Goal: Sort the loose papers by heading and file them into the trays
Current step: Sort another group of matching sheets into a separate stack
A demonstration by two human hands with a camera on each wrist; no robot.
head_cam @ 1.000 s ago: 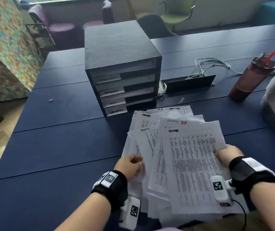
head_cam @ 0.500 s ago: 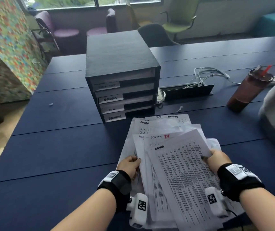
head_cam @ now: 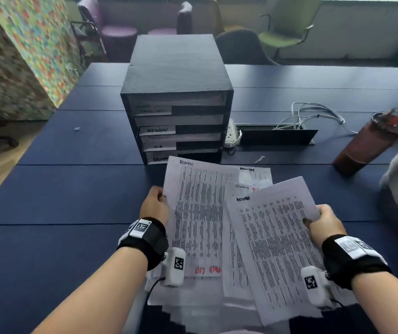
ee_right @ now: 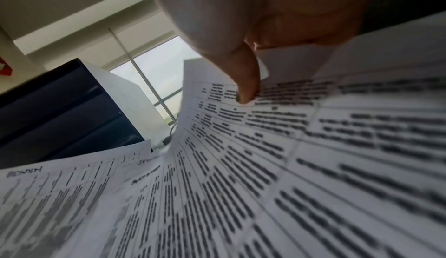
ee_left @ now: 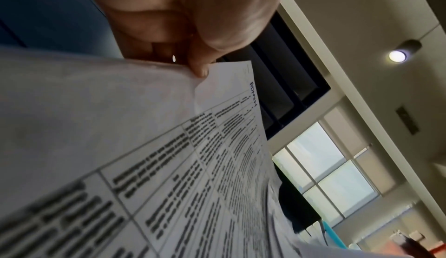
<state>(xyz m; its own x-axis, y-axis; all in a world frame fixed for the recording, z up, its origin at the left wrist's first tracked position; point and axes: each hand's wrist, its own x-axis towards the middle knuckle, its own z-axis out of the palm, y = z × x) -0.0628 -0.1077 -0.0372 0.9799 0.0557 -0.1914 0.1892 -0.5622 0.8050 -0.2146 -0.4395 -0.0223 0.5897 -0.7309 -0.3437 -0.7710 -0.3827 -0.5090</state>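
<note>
Two ADMIN sheets: my left hand (head_cam: 155, 206) pinches one (head_cam: 199, 213), my right hand (head_cam: 325, 224) the other (head_cam: 275, 247), over the blue surface (head_cam: 60, 201) before the trays (head_cam: 177, 112).

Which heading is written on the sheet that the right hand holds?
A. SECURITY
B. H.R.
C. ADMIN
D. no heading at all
C: the sheet pinched by the right hand has ADMIN handwritten at its top left corner, and the right wrist view shows the same word on it.
</note>
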